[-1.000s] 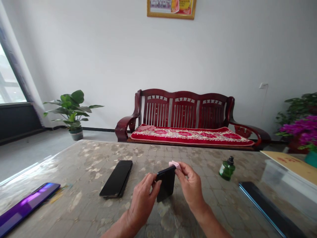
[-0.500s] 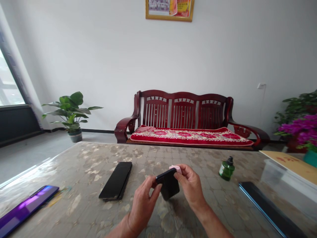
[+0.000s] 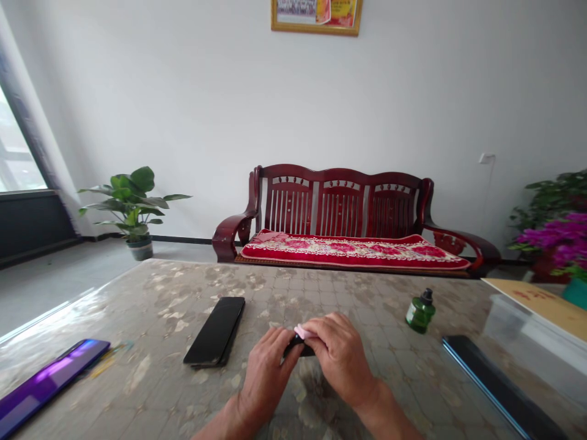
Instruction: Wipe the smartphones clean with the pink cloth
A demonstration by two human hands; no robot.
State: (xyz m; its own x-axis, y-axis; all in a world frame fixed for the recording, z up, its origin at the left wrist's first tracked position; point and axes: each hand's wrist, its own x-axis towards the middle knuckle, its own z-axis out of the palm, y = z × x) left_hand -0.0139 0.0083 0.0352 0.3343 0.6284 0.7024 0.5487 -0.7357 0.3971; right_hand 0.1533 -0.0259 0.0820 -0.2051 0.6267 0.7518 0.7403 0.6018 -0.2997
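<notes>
Both my hands meet low over the middle of the marbled table. My left hand grips the left end of a small black phone, of which only a dark sliver shows between the hands. My right hand lies curled over the phone from the right and pinches a small pink cloth against its top. Most of the phone is hidden under my right hand.
A second black phone lies flat to the left of my hands. A purple phone lies at the near left edge, a dark blue-edged slab at the right. A small green bottle stands beyond my right hand. A wooden bench and plants stand behind.
The phone, held tilted up with its back showing, has been lowered nearly flat. My right hand has come over its top with the pink cloth, covering most of it.
</notes>
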